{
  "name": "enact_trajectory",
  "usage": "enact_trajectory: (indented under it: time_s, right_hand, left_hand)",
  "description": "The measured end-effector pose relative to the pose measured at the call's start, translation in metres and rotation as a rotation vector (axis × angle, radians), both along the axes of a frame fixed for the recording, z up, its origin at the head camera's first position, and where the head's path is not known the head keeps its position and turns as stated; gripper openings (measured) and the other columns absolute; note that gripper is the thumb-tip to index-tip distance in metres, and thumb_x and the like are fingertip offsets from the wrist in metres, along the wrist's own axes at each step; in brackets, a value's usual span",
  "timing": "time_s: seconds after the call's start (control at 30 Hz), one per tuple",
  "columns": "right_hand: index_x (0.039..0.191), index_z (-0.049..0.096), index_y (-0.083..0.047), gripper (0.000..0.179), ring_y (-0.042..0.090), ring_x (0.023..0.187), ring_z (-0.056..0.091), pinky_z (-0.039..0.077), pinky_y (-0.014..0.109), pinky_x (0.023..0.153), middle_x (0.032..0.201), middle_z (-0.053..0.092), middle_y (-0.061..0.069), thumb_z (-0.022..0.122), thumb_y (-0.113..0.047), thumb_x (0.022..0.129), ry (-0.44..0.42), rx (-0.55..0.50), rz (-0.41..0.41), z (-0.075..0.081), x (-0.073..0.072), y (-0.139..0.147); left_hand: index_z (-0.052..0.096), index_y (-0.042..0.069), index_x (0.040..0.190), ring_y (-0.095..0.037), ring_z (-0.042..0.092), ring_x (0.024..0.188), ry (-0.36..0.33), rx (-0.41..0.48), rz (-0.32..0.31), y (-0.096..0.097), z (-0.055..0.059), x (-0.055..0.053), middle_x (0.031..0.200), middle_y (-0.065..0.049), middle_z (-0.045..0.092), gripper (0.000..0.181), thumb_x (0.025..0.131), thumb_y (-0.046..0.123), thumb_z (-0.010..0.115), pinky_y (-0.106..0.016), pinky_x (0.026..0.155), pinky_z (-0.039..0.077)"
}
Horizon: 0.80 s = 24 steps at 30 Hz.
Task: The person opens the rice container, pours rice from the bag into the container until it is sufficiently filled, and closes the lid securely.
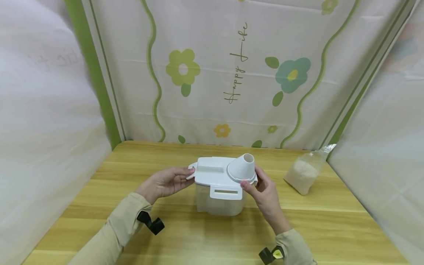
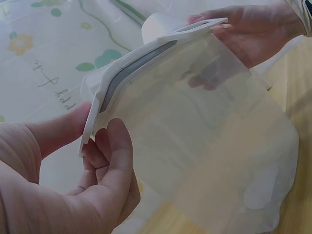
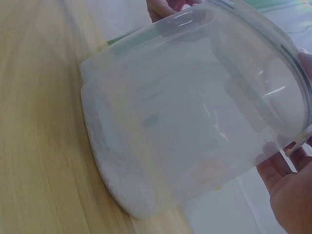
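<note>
A clear plastic storage container (image 1: 220, 204) stands on the table with a white lid (image 1: 212, 178) on top. The lid carries a raised handle and a white cone-shaped spout (image 1: 241, 168) at its right end. Its slotted front latch flap (image 1: 226, 197) sticks outward. My left hand (image 1: 169, 183) pinches the left latch flap, thumb above and fingers below, as the left wrist view shows. My right hand (image 1: 265, 193) grips the lid's right end, thumb at the front corner beside the spout. A cloudy whitish patch shows at the container's bottom (image 3: 126, 187); what it is, I cannot tell.
A clear bag of white grains (image 1: 303, 173) stands at the back right of the wooden table (image 1: 159, 235). Flower-printed fabric (image 1: 205, 110) hangs behind the table, and pale fabric walls rise on both sides.
</note>
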State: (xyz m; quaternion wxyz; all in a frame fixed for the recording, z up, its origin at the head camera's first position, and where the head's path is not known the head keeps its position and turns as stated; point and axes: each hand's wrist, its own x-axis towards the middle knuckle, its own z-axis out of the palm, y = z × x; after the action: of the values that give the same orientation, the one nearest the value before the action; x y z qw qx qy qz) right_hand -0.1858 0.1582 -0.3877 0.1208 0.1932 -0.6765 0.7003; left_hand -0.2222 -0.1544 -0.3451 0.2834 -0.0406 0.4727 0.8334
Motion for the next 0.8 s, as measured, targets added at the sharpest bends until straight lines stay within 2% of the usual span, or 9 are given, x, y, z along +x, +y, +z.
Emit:
enact_trajectory:
  time_s: [0.2,0.4,0.57,0.67,0.8]
  right_hand:
    - [0.144,0.048,-0.006,0.062,0.028,0.119,0.05,0.046,0.027,0.098,0.136,0.051,0.014,0.069,0.006,0.088,-0.001,0.004,-0.001,-0.001,0.001,0.0]
    - [0.144,0.048,-0.005,0.062,0.028,0.12,0.049,0.045,0.028,0.099,0.136,0.051,0.014,0.069,0.007,0.088,0.003,-0.004,0.002,-0.001,0.001,-0.002]
    - [0.144,0.048,-0.005,0.062,0.028,0.118,0.05,0.047,0.028,0.097,0.136,0.051,0.015,0.069,0.007,0.087,0.014,-0.013,0.013,0.0,0.0,-0.001]
    - [0.144,0.048,-0.005,0.062,0.028,0.118,0.051,0.048,0.028,0.097,0.136,0.051,0.015,0.068,0.008,0.087,0.013,-0.016,0.014,-0.001,-0.001,0.0]
    - [0.144,0.048,-0.005,0.062,0.028,0.118,0.051,0.047,0.028,0.097,0.136,0.051,0.015,0.068,0.008,0.087,0.012,-0.014,0.007,-0.001,-0.001,0.0]
  left_hand:
    - [0.043,-0.016,0.133,-0.026,0.066,0.1,0.07,-0.083,0.034,0.003,0.003,0.003,0.12,-0.022,0.057,0.05,0.09,-0.006,0.066,-0.038,0.101,0.045]
    - [0.046,-0.017,0.13,-0.025,0.068,0.093,0.125,-0.162,0.122,0.01,0.01,0.008,0.113,-0.021,0.063,0.049,0.087,-0.01,0.067,-0.038,0.095,0.05]
    - [0.05,-0.016,0.128,-0.024,0.067,0.095,0.201,-0.216,0.183,0.016,0.014,0.015,0.114,-0.02,0.063,0.046,0.087,-0.007,0.069,-0.042,0.098,0.048]
    - [0.051,-0.015,0.129,-0.027,0.064,0.1,0.265,-0.251,0.22,0.019,0.012,0.02,0.119,-0.023,0.058,0.048,0.087,-0.003,0.072,-0.043,0.098,0.048]
    - [0.05,-0.005,0.136,-0.028,0.056,0.115,0.435,-0.397,0.269,0.02,0.005,0.027,0.129,-0.019,0.054,0.056,0.088,0.011,0.076,-0.042,0.1,0.046]
